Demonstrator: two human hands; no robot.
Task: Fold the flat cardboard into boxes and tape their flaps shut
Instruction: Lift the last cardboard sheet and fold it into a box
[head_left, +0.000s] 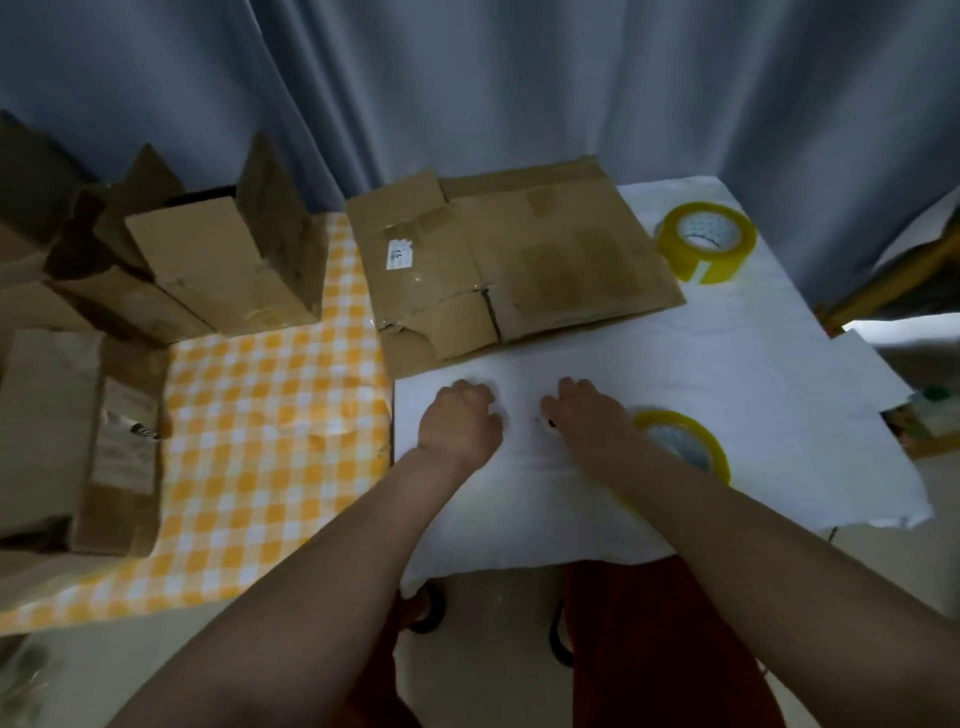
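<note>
Flat cardboard (511, 254), brown, creased and patched with old tape and a small white label, is lying at the far side of the desk (753, 374), which is wearing a smooth white cloth. It looks like a flattened box, perhaps more than one sheet stacked; the count is unclear. Its near edge is lying just beyond the hands.

The left hand (460, 421) is resting knuckles-up on the white cloth with its fingers curled under, holding nothing that shows. The right hand (584, 415) is lying just beside it, fingers also curled; something small and dark is showing at its thumb side, but it is too blurred to tell whether the grip is closed on anything.

Two rolls of tape are sitting on the white cloth, both round, glossy and yellowish-clear around pale cores. One tape roll (704, 241) is standing at the far right, just beside the cardboard's right edge, with a loose end hanging down. The second roll (685, 447) is lying near the right wrist, partly hidden by the forearm.

To the left, an orange-and-white checked cloth (260, 415) is covering a lower surface. On it, several folded-up brown boxes are crowding together: one box (228, 260) with upright flaps at the back, and another (78, 441) lying nearer the left edge. Grey-blue curtains (519, 88) are hanging in soft folds behind.
</note>
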